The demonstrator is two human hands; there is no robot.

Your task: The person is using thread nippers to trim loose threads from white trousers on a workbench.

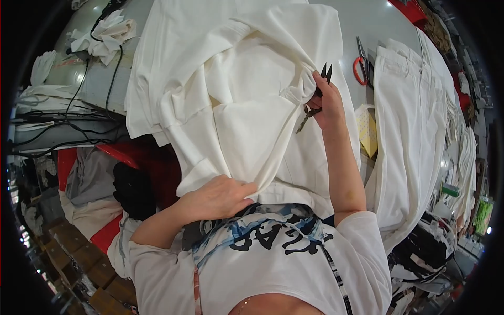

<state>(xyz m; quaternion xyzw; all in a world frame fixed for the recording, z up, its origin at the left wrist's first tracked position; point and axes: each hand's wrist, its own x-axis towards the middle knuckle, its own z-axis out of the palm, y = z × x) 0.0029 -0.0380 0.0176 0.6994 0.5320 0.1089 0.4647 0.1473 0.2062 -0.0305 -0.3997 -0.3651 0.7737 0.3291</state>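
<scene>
White trousers or a similar white garment (252,134) lie in folds over the table before me. My left hand (220,197) grips the near edge of the cloth, close to my waist. Farther off, my right hand (325,98) holds small black thread snips (326,73), their two points facing away from me, and touches a gathered part of the cloth. A dark cord or strap end hangs below its palm. Right of that hand lie scissors (360,71) with an orange-red handle loop.
Folded white trousers (409,130) lie at the right, beside a yellow patterned piece (367,130). Black cables (75,126) and white cloth scraps (104,37) are at the left. Red containers with fabric stand below the table's left edge, and cardboard boxes (78,252) lie lower left.
</scene>
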